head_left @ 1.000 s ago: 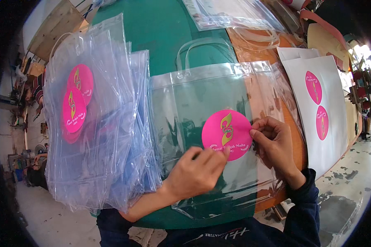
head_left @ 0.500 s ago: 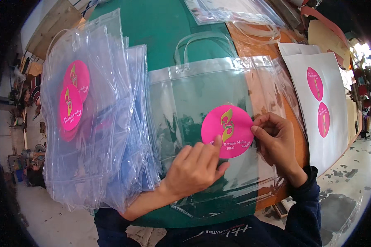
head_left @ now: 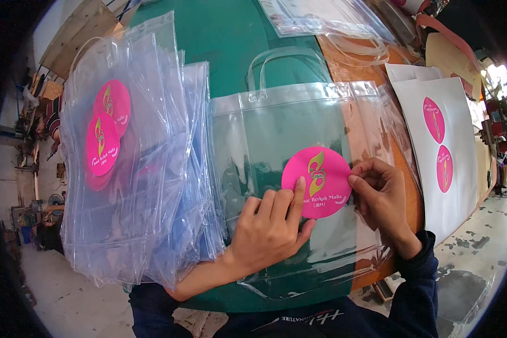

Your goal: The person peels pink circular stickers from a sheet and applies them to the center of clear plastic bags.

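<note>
Pink sticker: round, lying on the front of the clear bag, a little below the bag's middle; I take this bag as my landmark.
Left hand: I see it flat on the bag's lower front, fingers stretched out, one fingertip pressing the sticker's lower left edge, likely to keep it flat against the film.
Right hand: at the bag's right side, fingers curled, pinching the sticker's right edge, which seems to steady it.
Clear bag: flat on the green table, handles pointing away from me, so its front faces up.
Bag stack: left of the bag, with pink stickers showing through.
Sticker sheet: white, right of the bag, two pink rounds on it, close to my right hand.
</note>
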`<move>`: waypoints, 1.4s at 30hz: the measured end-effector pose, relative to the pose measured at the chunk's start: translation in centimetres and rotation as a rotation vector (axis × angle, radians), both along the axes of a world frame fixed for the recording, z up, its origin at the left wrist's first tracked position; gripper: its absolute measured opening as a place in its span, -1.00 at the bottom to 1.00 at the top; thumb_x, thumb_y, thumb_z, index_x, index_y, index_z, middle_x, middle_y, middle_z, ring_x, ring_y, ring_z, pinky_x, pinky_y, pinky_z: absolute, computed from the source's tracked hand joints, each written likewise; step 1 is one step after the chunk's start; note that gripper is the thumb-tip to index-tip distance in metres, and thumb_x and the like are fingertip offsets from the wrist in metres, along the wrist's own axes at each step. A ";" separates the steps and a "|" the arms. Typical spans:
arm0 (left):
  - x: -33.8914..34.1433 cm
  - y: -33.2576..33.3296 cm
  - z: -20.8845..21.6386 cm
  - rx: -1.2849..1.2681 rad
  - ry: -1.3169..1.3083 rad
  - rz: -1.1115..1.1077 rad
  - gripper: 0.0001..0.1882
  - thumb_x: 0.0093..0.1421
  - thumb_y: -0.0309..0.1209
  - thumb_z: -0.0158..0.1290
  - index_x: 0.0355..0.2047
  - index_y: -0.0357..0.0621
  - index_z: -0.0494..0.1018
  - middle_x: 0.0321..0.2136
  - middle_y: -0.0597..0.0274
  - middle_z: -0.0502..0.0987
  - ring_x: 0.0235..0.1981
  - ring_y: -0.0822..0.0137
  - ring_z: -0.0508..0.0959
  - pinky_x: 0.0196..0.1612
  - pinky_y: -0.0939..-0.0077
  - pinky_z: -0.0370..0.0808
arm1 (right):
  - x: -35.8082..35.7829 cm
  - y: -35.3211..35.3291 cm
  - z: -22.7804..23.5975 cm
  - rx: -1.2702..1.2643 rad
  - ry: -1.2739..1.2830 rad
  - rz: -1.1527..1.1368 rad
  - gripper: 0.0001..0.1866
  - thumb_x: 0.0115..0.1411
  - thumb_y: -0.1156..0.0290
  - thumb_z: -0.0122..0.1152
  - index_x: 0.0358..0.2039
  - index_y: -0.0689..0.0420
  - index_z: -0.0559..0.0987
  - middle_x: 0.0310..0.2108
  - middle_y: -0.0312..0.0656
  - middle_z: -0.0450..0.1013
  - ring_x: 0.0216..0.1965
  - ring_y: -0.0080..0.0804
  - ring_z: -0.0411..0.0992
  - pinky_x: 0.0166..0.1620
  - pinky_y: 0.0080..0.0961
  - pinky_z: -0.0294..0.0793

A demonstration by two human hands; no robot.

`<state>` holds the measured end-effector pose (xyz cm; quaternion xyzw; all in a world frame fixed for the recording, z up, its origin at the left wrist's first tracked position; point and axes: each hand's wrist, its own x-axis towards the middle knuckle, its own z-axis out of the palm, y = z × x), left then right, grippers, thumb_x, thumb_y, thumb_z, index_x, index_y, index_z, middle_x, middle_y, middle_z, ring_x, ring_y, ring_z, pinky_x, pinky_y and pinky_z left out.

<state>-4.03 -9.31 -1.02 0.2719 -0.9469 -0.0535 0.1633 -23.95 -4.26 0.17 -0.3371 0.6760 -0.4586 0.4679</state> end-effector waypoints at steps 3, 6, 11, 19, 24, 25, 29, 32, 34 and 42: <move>0.2 0.0 -0.8 -0.028 0.036 -0.085 -0.47 -0.03 -0.23 0.07 -0.09 -0.32 0.36 -0.55 0.30 0.29 -0.52 0.41 0.33 -0.53 0.56 0.22 | 0.0 0.1 -0.2 0.001 -0.012 0.002 -0.90 0.05 0.52 0.11 -0.44 0.29 0.44 -0.65 -0.32 0.38 -0.75 -0.75 0.25 -0.73 -0.82 0.16; 0.1 0.0 -1.2 -0.083 0.054 -0.231 -0.49 -0.02 -0.19 0.06 -0.12 -0.30 0.38 -0.59 0.34 0.27 -0.56 0.45 0.32 -0.55 0.60 0.22 | -0.1 0.2 -0.2 -0.006 -0.018 0.004 -0.91 0.05 0.53 0.11 -0.44 0.28 0.44 -0.65 -0.32 0.37 -0.75 -0.75 0.25 -0.73 -0.82 0.16; 0.3 0.2 -1.0 -0.057 0.077 -0.371 -0.50 0.01 -0.16 0.03 -0.16 -0.33 0.40 -0.58 0.36 0.27 -0.54 0.46 0.32 -0.52 0.63 0.23 | 0.1 0.1 -0.2 -0.026 -0.012 -0.001 -0.92 0.04 0.54 0.11 -0.45 0.27 0.44 -0.66 -0.33 0.37 -0.76 -0.76 0.25 -0.73 -0.82 0.15; -0.2 0.1 0.5 0.015 0.069 0.029 -0.30 0.01 0.10 -0.05 -0.05 -0.28 0.34 -0.55 0.36 0.23 -0.50 0.39 0.29 -0.43 0.55 0.24 | 0.1 0.2 -0.1 -0.020 -0.008 -0.012 -0.94 0.04 0.54 0.11 -0.46 0.27 0.45 -0.67 -0.34 0.37 -0.75 -0.76 0.25 -0.73 -0.82 0.16; 0.2 0.2 -0.9 0.017 0.049 -0.142 -0.33 0.02 0.06 -0.04 -0.05 -0.29 0.34 -0.56 0.33 0.22 -0.51 0.39 0.28 -0.46 0.55 0.23 | 0.2 0.0 0.0 0.004 -0.017 -0.021 -0.94 0.04 0.55 0.11 -0.46 0.27 0.44 -0.68 -0.34 0.36 -0.76 -0.75 0.25 -0.74 -0.82 0.16; 0.4 0.2 -0.9 0.008 0.040 -0.136 -0.33 0.02 0.06 -0.04 -0.05 -0.29 0.34 -0.56 0.33 0.22 -0.51 0.39 0.28 -0.46 0.55 0.23 | 0.4 -0.2 -0.1 0.001 -0.022 -0.020 -0.94 0.03 0.55 0.11 -0.46 0.27 0.44 -0.68 -0.34 0.37 -0.77 -0.75 0.25 -0.74 -0.81 0.16; 0.1 0.4 -1.1 -0.124 0.074 -0.295 -0.39 0.03 0.01 -0.02 -0.12 -0.30 0.39 -0.66 0.41 0.18 -0.63 0.47 0.25 -0.58 0.57 0.15 | 0.0 0.2 -0.4 -0.011 -0.005 -0.021 -0.93 0.03 0.55 0.12 -0.46 0.26 0.44 -0.69 -0.33 0.37 -0.77 -0.74 0.25 -0.74 -0.81 0.17; 0.1 0.3 -0.9 -0.136 0.077 -0.152 -0.41 0.04 0.00 -0.04 -0.16 -0.32 0.42 -0.72 0.43 0.15 -0.69 0.50 0.23 -0.62 0.57 0.11 | -0.2 0.3 -0.3 -0.003 -0.004 -0.035 -0.93 0.03 0.54 0.12 -0.46 0.26 0.44 -0.69 -0.34 0.37 -0.77 -0.74 0.25 -0.74 -0.81 0.17; 0.1 0.4 -0.6 -0.138 0.041 -0.030 -0.41 0.05 -0.01 -0.05 -0.16 -0.34 0.42 -0.74 0.43 0.13 -0.70 0.51 0.22 -0.62 0.57 0.10 | -0.2 0.4 -0.4 0.006 -0.018 -0.027 -0.92 0.03 0.54 0.12 -0.45 0.27 0.44 -0.68 -0.33 0.37 -0.76 -0.74 0.25 -0.73 -0.82 0.17; 0.4 1.1 -0.4 -0.339 -0.147 0.063 -0.43 0.04 -0.03 -0.04 -0.22 -0.38 0.45 -0.82 0.44 0.08 -0.76 0.51 0.17 -0.62 0.58 0.08 | 0.2 -0.2 -0.1 0.025 -0.022 0.002 -0.92 0.04 0.54 0.10 -0.44 0.28 0.44 -0.66 -0.33 0.37 -0.74 -0.76 0.26 -0.73 -0.82 0.17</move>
